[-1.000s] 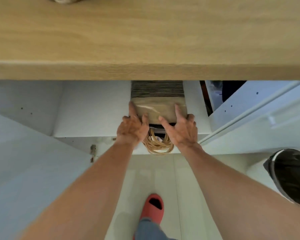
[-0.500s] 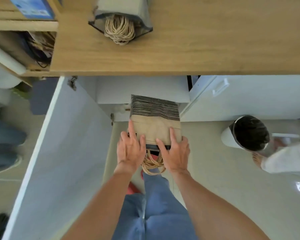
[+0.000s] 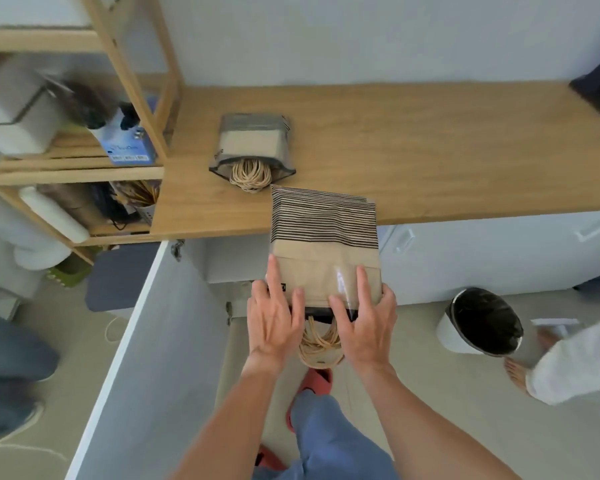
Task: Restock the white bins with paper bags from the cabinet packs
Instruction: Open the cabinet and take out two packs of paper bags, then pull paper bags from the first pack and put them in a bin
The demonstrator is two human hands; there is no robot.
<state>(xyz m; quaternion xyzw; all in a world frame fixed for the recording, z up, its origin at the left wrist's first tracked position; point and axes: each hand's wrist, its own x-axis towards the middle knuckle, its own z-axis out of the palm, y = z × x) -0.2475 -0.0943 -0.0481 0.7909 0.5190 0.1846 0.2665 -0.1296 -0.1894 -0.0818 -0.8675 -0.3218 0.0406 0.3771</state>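
I hold a plastic-wrapped pack of brown paper bags (image 3: 324,244) between both hands, its far end over the front edge of the wooden counter (image 3: 430,147). My left hand (image 3: 274,315) grips its near left corner and my right hand (image 3: 366,318) its near right corner. Twine handles (image 3: 321,344) hang out of the pack's open near end between my wrists. A second, smaller pack of paper bags (image 3: 253,143) lies on the counter just beyond, handles spilling toward me. No white bins are in view.
The open white cabinet door (image 3: 146,358) stands at my left. A wooden shelf unit (image 3: 84,161) with clutter is at far left. A white waste bin with a black liner (image 3: 482,322) stands on the floor at right, beside another person's sleeve and foot (image 3: 575,362).
Both hands have lifted the pack out of the cabinet and up to counter height. My view has risen, bringing the counter top and the second pack into sight.
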